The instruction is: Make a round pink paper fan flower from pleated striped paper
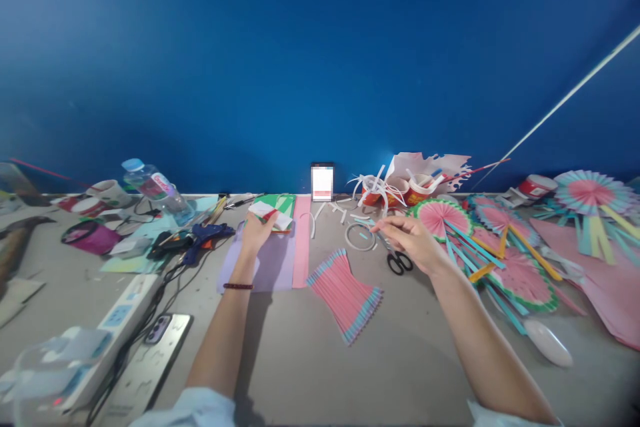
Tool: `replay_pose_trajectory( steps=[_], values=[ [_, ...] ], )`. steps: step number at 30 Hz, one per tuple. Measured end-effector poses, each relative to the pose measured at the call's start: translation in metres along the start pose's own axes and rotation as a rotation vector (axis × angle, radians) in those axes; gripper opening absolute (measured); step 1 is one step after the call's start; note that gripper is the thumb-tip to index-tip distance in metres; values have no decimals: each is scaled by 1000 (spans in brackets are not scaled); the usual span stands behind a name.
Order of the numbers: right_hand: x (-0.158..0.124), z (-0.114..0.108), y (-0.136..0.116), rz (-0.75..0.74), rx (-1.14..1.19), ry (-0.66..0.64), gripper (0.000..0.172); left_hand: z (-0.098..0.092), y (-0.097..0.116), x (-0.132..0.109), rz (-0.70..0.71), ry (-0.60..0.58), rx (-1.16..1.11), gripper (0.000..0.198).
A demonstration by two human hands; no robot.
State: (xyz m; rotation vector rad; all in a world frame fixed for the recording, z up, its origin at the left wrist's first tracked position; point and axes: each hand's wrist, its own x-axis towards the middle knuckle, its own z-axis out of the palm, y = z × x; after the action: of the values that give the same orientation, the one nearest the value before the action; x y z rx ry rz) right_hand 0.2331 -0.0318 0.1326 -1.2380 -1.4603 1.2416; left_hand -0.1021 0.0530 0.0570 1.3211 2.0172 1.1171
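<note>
My left hand reaches forward over a lilac paper sheet and touches the stack of green, white and red paper at the back of the table; its fingers look curled on the stack's edge. My right hand hovers just above black-handled scissors, fingers loosely bent, pinching what looks like a thin teal strip. A pleated pink paper with teal edges lies between my arms. A long pink strip lies beside the lilac sheet.
Several pink-and-green paper fans with teal and yellow sticks crowd the right side. Red cups with paper strips and a lit phone stand by the blue wall. A glue gun, water bottle, power strip and phone sit left.
</note>
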Motion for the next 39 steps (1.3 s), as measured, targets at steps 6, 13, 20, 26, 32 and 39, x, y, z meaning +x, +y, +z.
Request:
replay_pose_trajectory(
  steps=[6,13,20,26,32,39],
  values=[
    [-2,-4,-5,8,-37,12,37,-32,28,-14,109,-122,577,90],
    [0,-7,-2,14,-12,0,37,-2,64,-87,893,-1149,506,101],
    [-2,-7,-5,-6,-48,-11,36,54,43,-124,961,-1097,771,107],
    [-3,-6,-6,10,-43,-24,37,54,42,-118,1066,-1038,643,59],
    [-4,-6,-7,12,-40,-22,39,57,49,-113,1093,-866,588,30],
    [-5,-7,-7,11,-55,-16,37,68,47,-106,1010,-690,630,8]
  ],
)
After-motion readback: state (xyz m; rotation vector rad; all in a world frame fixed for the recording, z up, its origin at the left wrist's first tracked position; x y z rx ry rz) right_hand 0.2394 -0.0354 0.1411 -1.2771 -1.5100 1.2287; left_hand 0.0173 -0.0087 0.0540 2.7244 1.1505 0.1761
